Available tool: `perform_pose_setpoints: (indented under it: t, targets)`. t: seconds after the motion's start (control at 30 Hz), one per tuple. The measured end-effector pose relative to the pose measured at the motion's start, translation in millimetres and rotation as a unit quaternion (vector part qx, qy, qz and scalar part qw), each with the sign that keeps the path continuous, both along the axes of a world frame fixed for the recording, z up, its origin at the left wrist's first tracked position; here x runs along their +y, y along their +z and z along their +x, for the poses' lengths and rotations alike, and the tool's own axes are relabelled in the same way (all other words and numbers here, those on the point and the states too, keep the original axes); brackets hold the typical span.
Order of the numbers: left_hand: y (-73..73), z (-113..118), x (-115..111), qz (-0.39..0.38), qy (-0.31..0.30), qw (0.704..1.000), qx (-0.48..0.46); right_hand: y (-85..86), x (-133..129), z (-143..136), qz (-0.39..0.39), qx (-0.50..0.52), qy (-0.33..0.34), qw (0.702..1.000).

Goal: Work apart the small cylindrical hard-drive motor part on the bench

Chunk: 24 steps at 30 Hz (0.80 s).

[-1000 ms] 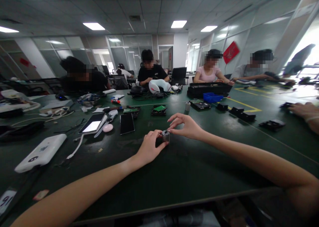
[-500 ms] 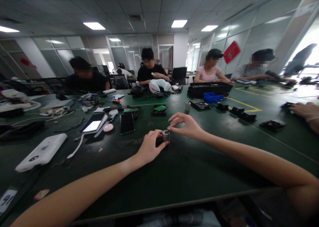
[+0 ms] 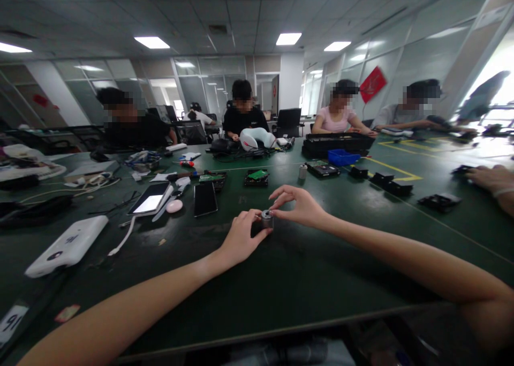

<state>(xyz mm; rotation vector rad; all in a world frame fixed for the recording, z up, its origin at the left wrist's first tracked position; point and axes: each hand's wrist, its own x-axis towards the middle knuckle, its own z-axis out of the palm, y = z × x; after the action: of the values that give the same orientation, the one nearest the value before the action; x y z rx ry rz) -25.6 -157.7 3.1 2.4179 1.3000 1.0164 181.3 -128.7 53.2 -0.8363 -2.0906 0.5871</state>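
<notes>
A small grey metal cylinder [image 3: 267, 222] stands upright on the green table, with a dark recess in its top. My left hand [image 3: 241, 236] is closed round it from the left, thumb at the near side and fingers behind. Over its right top edge, my right hand [image 3: 295, 206] is in a pinch, thumb and index fingertips at the rim. Whatever lies between those fingertips is too small to make out. A second metal cylinder [image 3: 302, 171] stands farther back. Beyond my left hand lies a black smartphone [image 3: 205, 200].
Drives with green boards [image 3: 257, 177] lie ahead. A blue tray [image 3: 343, 157] and black parts [image 3: 391, 184] are at the right. A white power bank [image 3: 67, 246], cables and a tablet-like device [image 3: 150, 199] occupy the left. Several people sit around; another person's hand [image 3: 492, 179] rests far right.
My right hand has lowered slightly and its fingertips have come to the cylinder's top. My left hand keeps its hold. Across the table, two people have shifted posture.
</notes>
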Motion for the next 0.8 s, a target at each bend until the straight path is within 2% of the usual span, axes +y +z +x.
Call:
perform_pose_setpoints:
  t: [0.17,0.37,0.5,0.67,0.8]
  targets:
    - [-1.0,-0.2,1.2,0.001,0.003,1.000,0.005,2.1,-3.3,-2.5,0.036,0.000,0.008,0.999]
    - [-0.9,0.1,0.7,0.003,0.002,1.000,0.004,3.5,-4.4,-2.3,0.176,-0.084,-0.015,0.981]
    - [-0.9,0.6,0.7,0.002,-0.001,1.000,-0.004,1.9,-3.4,-1.5,0.212,-0.107,0.008,0.971]
    - [-1.5,0.8,1.2,0.002,0.002,1.000,-0.004,1.9,-6.0,-2.9,0.194,-0.093,-0.011,0.977]
    - [-1.4,0.3,1.2,0.002,0.011,1.000,0.001,0.8,-5.5,-3.0,0.107,-0.020,-0.026,0.994]
